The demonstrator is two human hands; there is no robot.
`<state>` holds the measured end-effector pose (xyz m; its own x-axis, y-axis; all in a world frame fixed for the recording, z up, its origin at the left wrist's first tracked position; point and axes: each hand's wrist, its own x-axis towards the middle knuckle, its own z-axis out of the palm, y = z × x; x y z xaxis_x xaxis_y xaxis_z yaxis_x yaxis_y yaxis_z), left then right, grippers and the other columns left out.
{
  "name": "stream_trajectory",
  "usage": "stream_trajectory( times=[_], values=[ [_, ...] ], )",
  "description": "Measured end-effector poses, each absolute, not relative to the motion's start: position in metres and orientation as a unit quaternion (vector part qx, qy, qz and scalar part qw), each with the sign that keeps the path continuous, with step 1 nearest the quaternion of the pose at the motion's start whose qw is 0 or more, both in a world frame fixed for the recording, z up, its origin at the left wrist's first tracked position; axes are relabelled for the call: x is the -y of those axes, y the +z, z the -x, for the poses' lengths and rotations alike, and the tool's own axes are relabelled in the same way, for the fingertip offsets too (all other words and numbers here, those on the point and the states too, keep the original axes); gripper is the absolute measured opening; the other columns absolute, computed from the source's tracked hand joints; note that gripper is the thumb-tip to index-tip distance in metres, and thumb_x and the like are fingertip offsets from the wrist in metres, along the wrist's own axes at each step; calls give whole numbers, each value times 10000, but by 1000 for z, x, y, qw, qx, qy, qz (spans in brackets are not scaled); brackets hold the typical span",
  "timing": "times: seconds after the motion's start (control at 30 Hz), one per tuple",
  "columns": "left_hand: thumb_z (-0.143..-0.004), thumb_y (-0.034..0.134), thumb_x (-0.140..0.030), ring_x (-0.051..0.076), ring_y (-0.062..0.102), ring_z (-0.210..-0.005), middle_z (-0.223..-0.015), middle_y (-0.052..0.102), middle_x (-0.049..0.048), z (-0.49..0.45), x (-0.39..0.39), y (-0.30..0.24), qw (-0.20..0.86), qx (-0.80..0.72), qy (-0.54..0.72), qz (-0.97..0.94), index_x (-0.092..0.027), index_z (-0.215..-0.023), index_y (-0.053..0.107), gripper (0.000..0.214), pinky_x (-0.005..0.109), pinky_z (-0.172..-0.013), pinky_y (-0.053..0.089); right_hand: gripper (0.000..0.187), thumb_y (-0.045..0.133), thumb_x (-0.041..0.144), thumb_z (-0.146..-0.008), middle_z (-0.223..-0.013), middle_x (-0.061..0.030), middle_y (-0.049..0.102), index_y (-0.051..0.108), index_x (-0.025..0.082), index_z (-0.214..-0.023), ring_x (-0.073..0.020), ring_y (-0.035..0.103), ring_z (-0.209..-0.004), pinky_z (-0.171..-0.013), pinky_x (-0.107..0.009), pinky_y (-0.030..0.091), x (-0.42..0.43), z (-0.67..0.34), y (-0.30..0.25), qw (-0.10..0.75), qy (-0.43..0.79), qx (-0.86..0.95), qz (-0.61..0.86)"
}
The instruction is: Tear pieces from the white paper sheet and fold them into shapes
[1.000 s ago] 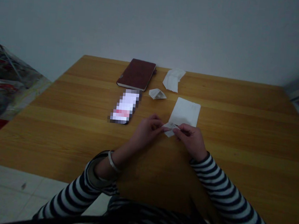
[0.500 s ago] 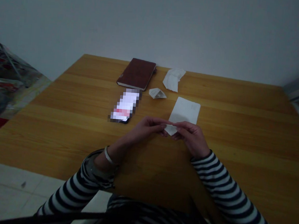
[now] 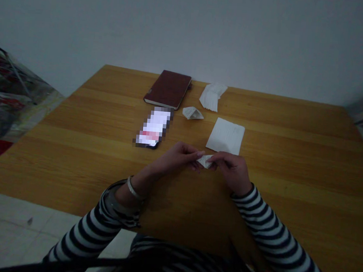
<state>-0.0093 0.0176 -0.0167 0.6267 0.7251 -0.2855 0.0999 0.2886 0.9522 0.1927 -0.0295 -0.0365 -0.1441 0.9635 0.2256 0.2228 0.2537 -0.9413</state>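
Between my two hands is a small folded piece of white paper (image 3: 205, 161), held above the near part of the wooden table. My left hand (image 3: 186, 155) pinches its left side with thumb and fingers. On the right side, my right hand (image 3: 231, 168) grips the paper with its fingertips, and its other fingers are curled and partly hidden. Just beyond my hands a flat, roughly square sheet of paper (image 3: 226, 135) lies on the table. Farther back rests a folded paper shape (image 3: 192, 113) with an opening in its side.
A fanned stack of papers (image 3: 211, 97) lies near the wall. Left of it is a brown notebook (image 3: 169, 89). In front of the notebook sits a phone (image 3: 153, 127) with a lit, blurred screen. The wooden table (image 3: 292, 161) meets the wall at the back.
My right hand has shifted slightly down and turned at the folded paper, which now shows a different, smaller face. More of the flat sheet's near edge shows. The view has moved slightly.
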Motion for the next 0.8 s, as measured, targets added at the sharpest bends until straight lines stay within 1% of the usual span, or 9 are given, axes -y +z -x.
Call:
stream_trajectory(
  times=[0.1, 0.23, 0.4, 0.47, 0.57, 0.6, 0.67, 0.73, 0.8],
  values=[
    [-822, 696, -426, 123, 673, -626, -718, 753, 82, 11, -18, -22, 741, -372, 206, -519, -123, -794, 765, 312, 224, -640, 547, 214, 525, 270, -934, -612, 0, 677, 725, 205, -894, -121, 624, -526, -532, -254, 532, 30, -192, -35, 466, 388, 641, 470],
    [-809, 710, -422, 141, 705, -768, -816, 773, 83, 11, -18, -27, 783, -355, 193, -472, -163, -841, 781, 270, 246, -752, 558, 220, 504, 232, -936, -575, 14, 659, 705, 205, -849, -115, 624, -506, -520, -244, 526, 31, -192, -36, 468, 375, 644, 475],
    [-775, 749, -345, 136, 693, -759, -812, 775, 67, 12, -18, -28, 773, -368, 187, -482, -177, -810, 786, 175, 240, -727, 549, 248, 465, 208, -944, -645, 4, 673, 675, 205, -813, -116, 631, -564, -563, -252, 525, 31, -194, -41, 460, 360, 672, 456],
    [-779, 745, -324, 134, 687, -731, -815, 777, 69, 12, -18, -27, 746, -384, 194, -508, -172, -818, 787, 163, 238, -698, 540, 273, 441, 213, -955, -683, -3, 676, 667, 207, -802, -120, 629, -600, -598, -263, 527, 30, -195, -42, 454, 350, 686, 448],
    [-804, 718, -337, 142, 679, -687, -825, 779, 86, 11, -17, -27, 673, -414, 225, -570, -151, -860, 787, 207, 241, -644, 522, 257, 446, 239, -967, -712, -13, 674, 668, 205, -842, -129, 638, -642, -649, -281, 534, 29, -195, -42, 444, 354, 688, 453],
    [-816, 705, -350, 146, 677, -677, -817, 779, 90, 10, -17, -27, 642, -424, 236, -594, -145, -877, 786, 229, 243, -631, 517, 239, 454, 257, -970, -725, -18, 674, 669, 205, -878, -134, 643, -656, -661, -287, 539, 29, -195, -41, 445, 366, 679, 455],
    [-838, 678, -376, 153, 678, -674, -800, 777, 90, 8, -15, -29, 576, -443, 258, -636, -142, -900, 782, 263, 243, -616, 511, 213, 467, 308, -973, -767, -25, 678, 649, 212, -1026, -147, 659, -693, -680, -304, 556, 29, -192, -41, 463, 416, 641, 450],
    [-858, 653, -390, 157, 679, -674, -777, 771, 80, 5, -13, -30, 513, -459, 278, -670, -142, -898, 777, 280, 241, -604, 505, 275, 492, 369, -963, -795, -26, 684, 592, 224, -1174, -159, 672, -709, -670, -318, 576, 28, -190, -41, 489, 476, 581, 443],
    [-890, 610, -387, 151, 676, -656, -745, 758, 62, 1, -9, -31, 470, -462, 296, -691, -142, -912, 766, 290, 237, -598, 500, 316, 579, 409, -913, -786, -21, 691, 607, 217, -1163, -157, 676, -688, -639, -303, 583, 27, -187, -42, 502, 511, 535, 447]
  ],
)
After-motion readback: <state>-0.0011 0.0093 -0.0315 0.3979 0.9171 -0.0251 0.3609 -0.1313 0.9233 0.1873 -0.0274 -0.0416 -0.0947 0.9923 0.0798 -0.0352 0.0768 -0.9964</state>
